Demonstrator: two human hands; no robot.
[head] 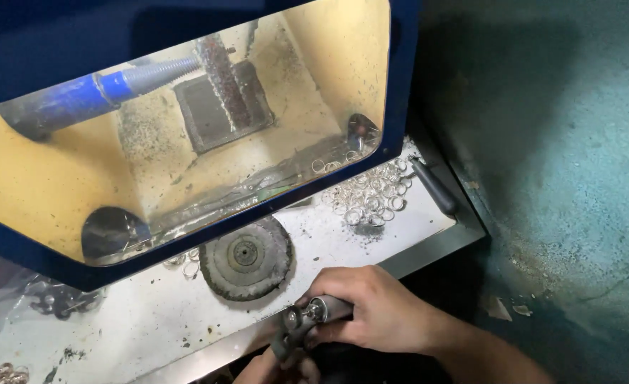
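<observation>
A hooded window [186, 121] stands at the back over the surface [151, 320], and behind it a spindle [115, 89] runs in from the left to a brush wheel [222, 78]. On the surface just before the window lies a buffing disc [245, 257], with a heap of rings [371, 195] to its right and a handled tool [434, 186] right of the heap. At the near edge, before the disc, the right hand [382, 309] holds a small cylindrical tool [325, 310], with the left hand [275, 368] just below it at the frame's bottom.
</observation>
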